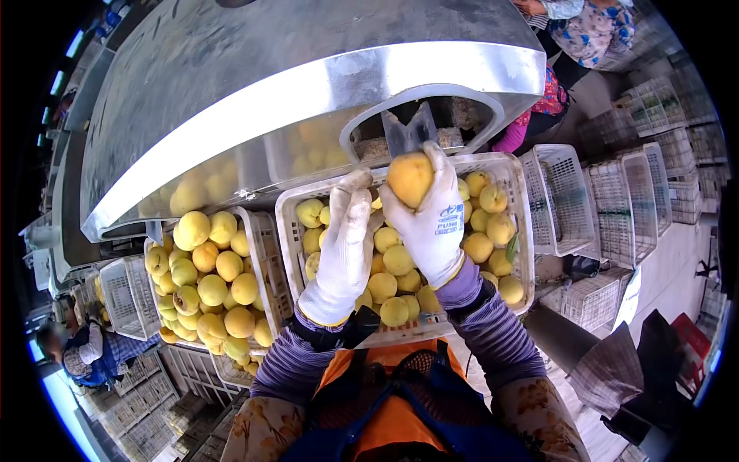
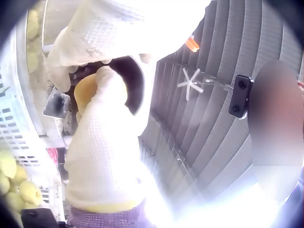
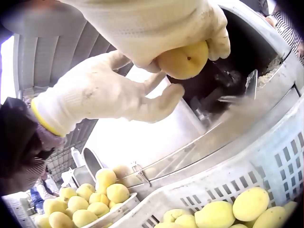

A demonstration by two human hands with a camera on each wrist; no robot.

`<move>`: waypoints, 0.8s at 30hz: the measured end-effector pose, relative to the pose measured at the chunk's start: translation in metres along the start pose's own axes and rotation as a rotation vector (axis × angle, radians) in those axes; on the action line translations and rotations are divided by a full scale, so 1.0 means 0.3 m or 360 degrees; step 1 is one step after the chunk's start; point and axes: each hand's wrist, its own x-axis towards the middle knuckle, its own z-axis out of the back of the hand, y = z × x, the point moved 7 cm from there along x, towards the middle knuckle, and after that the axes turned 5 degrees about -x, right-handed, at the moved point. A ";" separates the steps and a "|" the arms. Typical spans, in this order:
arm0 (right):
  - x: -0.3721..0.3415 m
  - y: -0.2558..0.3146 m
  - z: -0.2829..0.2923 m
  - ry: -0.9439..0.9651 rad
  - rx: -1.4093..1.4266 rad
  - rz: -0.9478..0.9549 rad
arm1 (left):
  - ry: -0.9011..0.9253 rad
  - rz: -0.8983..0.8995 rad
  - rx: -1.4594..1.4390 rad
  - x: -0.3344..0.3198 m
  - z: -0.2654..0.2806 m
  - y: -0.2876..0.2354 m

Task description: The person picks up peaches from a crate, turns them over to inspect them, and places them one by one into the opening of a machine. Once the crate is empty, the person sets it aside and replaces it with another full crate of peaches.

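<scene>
In the head view, my white-gloved right hand (image 1: 433,235) grips a yellow peach (image 1: 410,180) between thumb and fingers. The peach is just in front of a notched metal holder (image 1: 408,132) in the machine's rounded opening. My left hand (image 1: 342,250), also gloved, is raised to the left of the peach and holds nothing. From the right wrist, the left hand (image 3: 109,92) shows with loosely extended fingers below the peach (image 3: 184,61). Both hands are above a white plastic crate (image 1: 526,246) of yellow peaches (image 1: 398,260).
A second crate of peaches (image 1: 212,289) stands to the left. Over both crates juts the big metal machine (image 1: 308,85). White crates (image 1: 556,196) stand in rows to the right. Other people are at the upper right, beside a floral garment (image 1: 593,35), and at the lower left.
</scene>
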 end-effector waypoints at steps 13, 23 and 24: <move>0.296 -0.134 -0.014 0.0020 0.0005 0.0040 | 0.0824 0.0331 0.2418 -0.038 0.180 0.419; -0.313 -0.787 -0.427 0.1449 -0.2107 -0.0217 | 0.1572 0.0594 0.3060 -0.076 0.195 0.670; -0.298 -0.784 -0.430 0.1482 -0.2065 -0.0280 | 0.1304 0.0548 0.2784 -0.064 0.205 0.633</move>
